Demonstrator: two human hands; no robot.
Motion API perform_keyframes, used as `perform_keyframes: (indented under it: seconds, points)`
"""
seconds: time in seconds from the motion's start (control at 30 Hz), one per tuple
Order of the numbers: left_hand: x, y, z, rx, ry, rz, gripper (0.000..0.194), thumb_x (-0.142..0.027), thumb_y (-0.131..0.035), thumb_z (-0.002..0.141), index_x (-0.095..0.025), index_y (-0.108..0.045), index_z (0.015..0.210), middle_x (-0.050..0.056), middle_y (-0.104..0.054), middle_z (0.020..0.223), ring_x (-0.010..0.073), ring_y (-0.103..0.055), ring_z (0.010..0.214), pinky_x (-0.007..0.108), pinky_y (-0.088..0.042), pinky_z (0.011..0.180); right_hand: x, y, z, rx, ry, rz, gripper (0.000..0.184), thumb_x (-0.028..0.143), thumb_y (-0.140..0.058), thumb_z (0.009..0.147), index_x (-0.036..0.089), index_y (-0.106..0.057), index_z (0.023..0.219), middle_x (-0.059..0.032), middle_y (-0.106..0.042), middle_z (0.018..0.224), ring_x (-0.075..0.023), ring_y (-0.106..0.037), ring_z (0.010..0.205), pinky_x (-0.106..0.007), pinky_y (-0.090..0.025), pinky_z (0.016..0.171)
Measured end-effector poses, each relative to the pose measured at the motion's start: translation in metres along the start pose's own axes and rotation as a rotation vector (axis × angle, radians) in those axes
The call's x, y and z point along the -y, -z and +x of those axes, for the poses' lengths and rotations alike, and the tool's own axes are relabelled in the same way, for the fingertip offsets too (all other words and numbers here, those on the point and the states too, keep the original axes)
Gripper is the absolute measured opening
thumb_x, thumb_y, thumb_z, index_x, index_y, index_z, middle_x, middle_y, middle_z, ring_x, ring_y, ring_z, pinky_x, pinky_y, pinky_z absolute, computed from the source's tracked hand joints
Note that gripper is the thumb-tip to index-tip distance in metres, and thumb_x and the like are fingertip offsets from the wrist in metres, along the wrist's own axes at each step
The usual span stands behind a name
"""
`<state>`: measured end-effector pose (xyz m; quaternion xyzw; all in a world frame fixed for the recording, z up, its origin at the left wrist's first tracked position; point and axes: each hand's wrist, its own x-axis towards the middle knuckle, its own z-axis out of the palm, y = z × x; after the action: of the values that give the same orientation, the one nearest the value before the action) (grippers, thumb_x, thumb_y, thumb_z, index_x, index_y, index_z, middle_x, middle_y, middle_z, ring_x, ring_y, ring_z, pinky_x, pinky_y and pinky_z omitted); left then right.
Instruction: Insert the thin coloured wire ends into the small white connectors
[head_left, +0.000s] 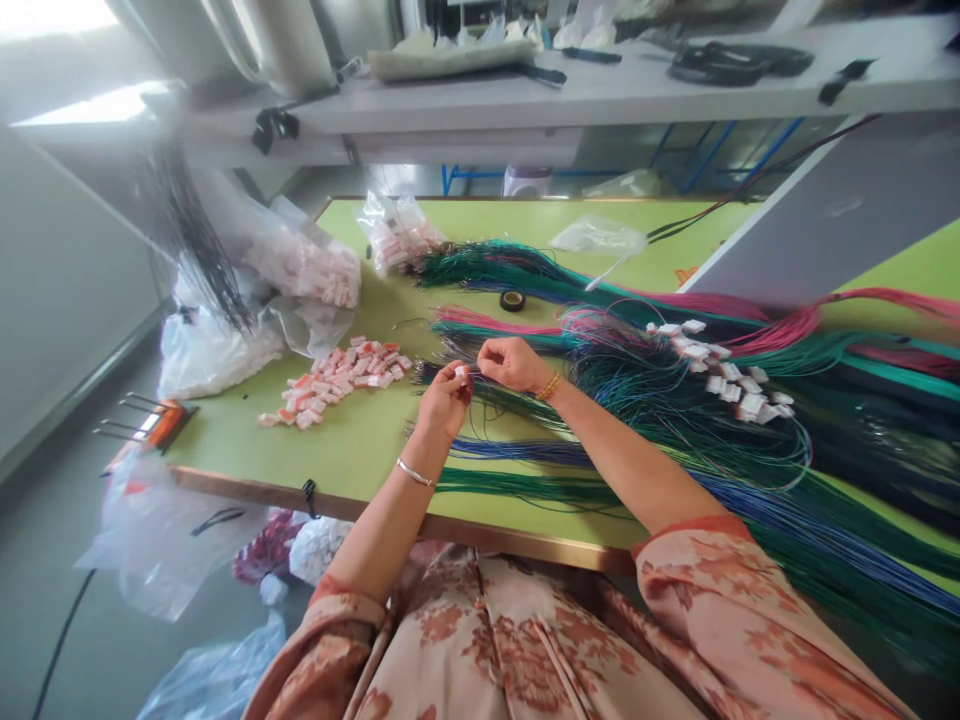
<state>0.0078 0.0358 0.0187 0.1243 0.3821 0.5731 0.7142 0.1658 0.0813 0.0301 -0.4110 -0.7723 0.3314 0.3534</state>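
My left hand (pixel 444 400) pinches a small white connector (pixel 460 372) between its fingertips above the green table (pixel 360 450). My right hand (pixel 510 362) is right beside it, fingers closed on thin wire ends that touch the connector. Long bundles of green, blue and pink wires (pixel 675 420) lie under and to the right of both hands. A loose pile of pink and white connectors (pixel 337 380) lies just left of my left hand.
Plastic bags of connectors (pixel 315 270) sit at the table's back left. A tape roll (pixel 512 300) lies behind the hands. White connectors fitted on wires (pixel 727 375) lie to the right. A grey panel (pixel 825 220) leans at the right. A cluttered shelf (pixel 525 90) runs above.
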Motion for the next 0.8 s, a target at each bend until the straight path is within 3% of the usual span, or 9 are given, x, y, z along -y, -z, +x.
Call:
perform_keyframes:
  seconds: [0.17,0.4,0.8]
  points:
    - [0.003,-0.003,0.002,0.058,0.031,-0.017,0.025,0.003,-0.061,0.073,-0.015,-0.061,0.089,0.001,-0.062,0.080,0.0067,-0.058,0.067,0.017,-0.047,0.065,0.000,-0.001,-0.006,0.008,-0.023,-0.026,0.018,0.031,-0.057,0.073,0.015,-0.060,0.066,0.0012,-0.058,0.058,-0.0086,-0.045,0.053,-0.021,-0.032,0.052]
    - [0.005,0.000,0.004,0.049,0.033,0.013,0.024,0.001,-0.063,0.073,-0.016,-0.062,0.089,0.002,-0.063,0.083,0.0072,-0.058,0.070,0.019,-0.048,0.070,-0.001,-0.004,-0.009,-0.024,-0.027,-0.097,0.019,0.033,-0.057,0.073,0.015,-0.061,0.068,0.0005,-0.059,0.059,-0.0094,-0.046,0.053,-0.023,-0.031,0.053]
    - [0.014,0.003,0.008,0.035,-0.056,0.058,0.025,-0.003,-0.071,0.068,-0.016,-0.064,0.087,0.000,-0.064,0.080,0.0073,-0.059,0.072,0.021,-0.048,0.075,-0.002,-0.006,-0.012,-0.032,0.017,-0.196,0.014,0.029,-0.058,0.075,0.016,-0.063,0.070,-0.0001,-0.062,0.063,-0.0102,-0.048,0.056,-0.023,-0.032,0.055]
